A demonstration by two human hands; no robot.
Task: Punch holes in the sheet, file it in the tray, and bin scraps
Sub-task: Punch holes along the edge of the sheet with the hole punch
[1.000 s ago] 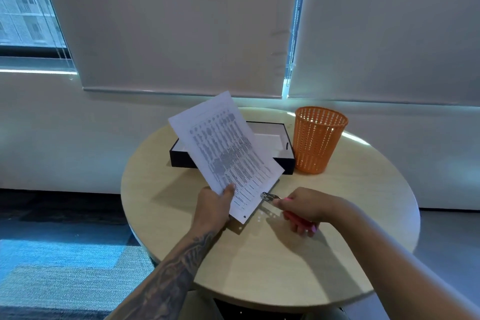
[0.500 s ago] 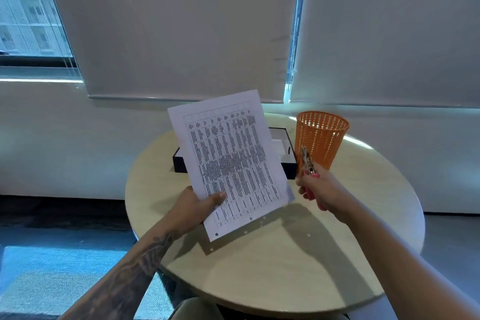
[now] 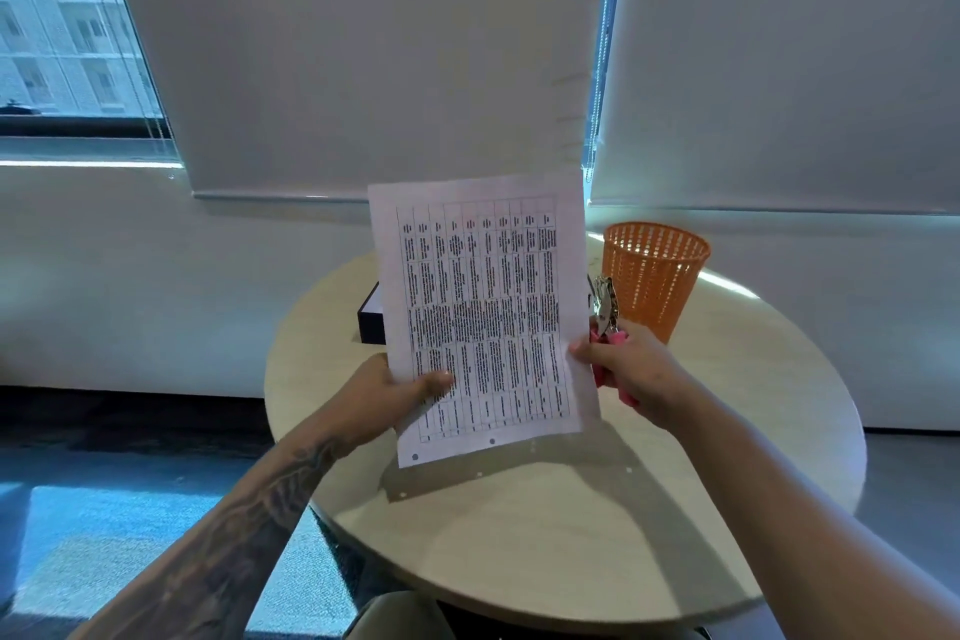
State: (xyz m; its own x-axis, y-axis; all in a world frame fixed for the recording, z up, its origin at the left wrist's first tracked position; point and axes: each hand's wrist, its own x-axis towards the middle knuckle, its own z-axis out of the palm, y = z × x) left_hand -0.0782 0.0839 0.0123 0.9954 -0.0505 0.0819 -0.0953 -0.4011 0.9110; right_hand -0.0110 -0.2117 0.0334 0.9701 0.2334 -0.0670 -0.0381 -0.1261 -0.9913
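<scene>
A printed sheet (image 3: 483,312) with a dense table stands upright in the air above the round table (image 3: 545,535). Punched holes show along its bottom edge. My left hand (image 3: 395,392) pinches its lower left side. My right hand (image 3: 623,369) touches the sheet's lower right edge with the thumb and grips a pink-handled hole punch (image 3: 605,312), jaws pointing up. The black tray (image 3: 371,322) is mostly hidden behind the sheet. An orange mesh bin (image 3: 652,276) stands at the back right. Tiny white paper dots (image 3: 628,469) lie on the tabletop.
Window blinds and a white wall rise behind the table. Blue-grey carpet lies to the left below. The table's near edge runs just in front of my body.
The sheet has turned from tilted to upright and come closer to me. My right hand has lifted the punch off the table and moved to the sheet's right edge.
</scene>
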